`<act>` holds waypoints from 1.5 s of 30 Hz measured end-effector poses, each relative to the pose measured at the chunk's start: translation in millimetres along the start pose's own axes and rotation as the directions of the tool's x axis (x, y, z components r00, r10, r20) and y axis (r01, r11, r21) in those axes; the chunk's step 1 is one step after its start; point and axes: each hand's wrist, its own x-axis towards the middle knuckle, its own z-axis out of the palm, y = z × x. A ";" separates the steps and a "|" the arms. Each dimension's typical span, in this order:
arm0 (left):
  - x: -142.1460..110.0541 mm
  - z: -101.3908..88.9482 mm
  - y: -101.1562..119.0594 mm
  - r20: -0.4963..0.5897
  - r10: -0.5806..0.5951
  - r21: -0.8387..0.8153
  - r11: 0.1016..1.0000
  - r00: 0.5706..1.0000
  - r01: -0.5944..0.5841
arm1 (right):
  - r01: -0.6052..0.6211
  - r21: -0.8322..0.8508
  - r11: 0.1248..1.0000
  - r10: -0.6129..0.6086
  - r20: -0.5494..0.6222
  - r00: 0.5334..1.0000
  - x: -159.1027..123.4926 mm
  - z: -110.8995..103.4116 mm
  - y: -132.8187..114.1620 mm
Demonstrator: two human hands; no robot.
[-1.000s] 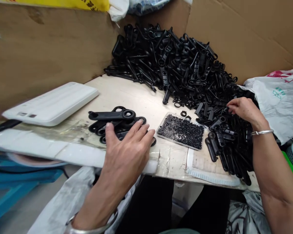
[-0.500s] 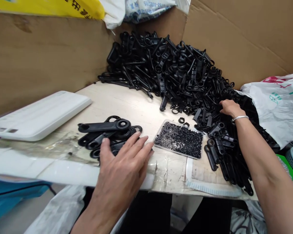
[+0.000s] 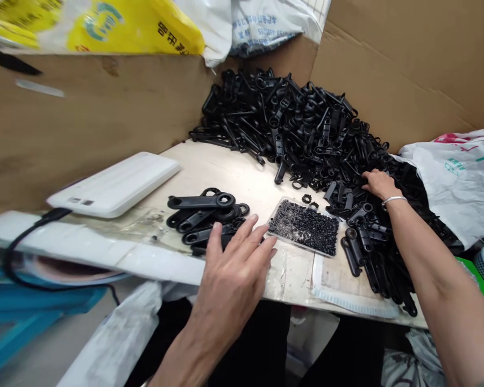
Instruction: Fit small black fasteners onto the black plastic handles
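Observation:
My left hand (image 3: 237,263) is open, palm down, its fingers spread beside the clear tray (image 3: 271,235) and over the near side of a small stack of black plastic arms with ringed ends (image 3: 201,201). The hand covers part of that stack. Further off on the right, my right hand (image 3: 381,184), with a silver bangle on the wrist, reaches to the edge of the large heap of black plastic parts (image 3: 306,123). Its visible fingers are bent and slightly apart, with nothing seen between them; the other fingers are hidden. Tiny black pieces (image 3: 312,226) fill the tray.
A white box-shaped device (image 3: 116,183) with a black cable (image 3: 14,252) lies at the left. More black arms (image 3: 365,242) lie below my right hand. Cardboard walls (image 3: 407,70) enclose the back. A white plastic bag (image 3: 460,177) borders the heap on the right.
The camera view has swung left and up, so the tabletop things appear shifted to the right. Both hands keep nearly the same places relative to the parts.

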 end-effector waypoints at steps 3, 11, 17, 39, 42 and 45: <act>-1.5 -4.5 5.0 -0.048 0.002 -0.060 0.998 0.999 -0.005 | 0.004 0.006 1.000 -0.003 -0.077 0.997 -5.9 -3.4 4.3; 5.1 -3.2 38.3 0.396 -0.454 -0.695 0.420 0.798 0.584 | 0.029 0.162 0.986 0.066 -0.555 0.829 -56.9 -41.7 13.3; 12.2 15.0 68.1 0.755 -0.317 -0.650 -0.478 0.574 0.590 | 0.700 0.064 0.711 -0.382 -0.801 0.461 -170.8 -29.5 -77.7; 0.0 12.9 40.8 0.747 -0.385 -0.664 -0.447 0.542 0.599 | 0.226 0.417 0.881 -0.266 0.039 0.963 -40.5 -9.4 -128.6; 0.8 12.0 40.1 0.739 -0.371 -0.670 -0.486 0.562 0.561 | 0.217 0.476 0.852 -0.288 0.080 0.954 -32.6 -9.8 -127.2; 0.0 12.1 39.9 0.746 -0.351 -0.657 -0.527 0.566 0.540 | 0.205 0.569 0.796 -0.270 0.031 0.962 -46.5 -14.7 -113.0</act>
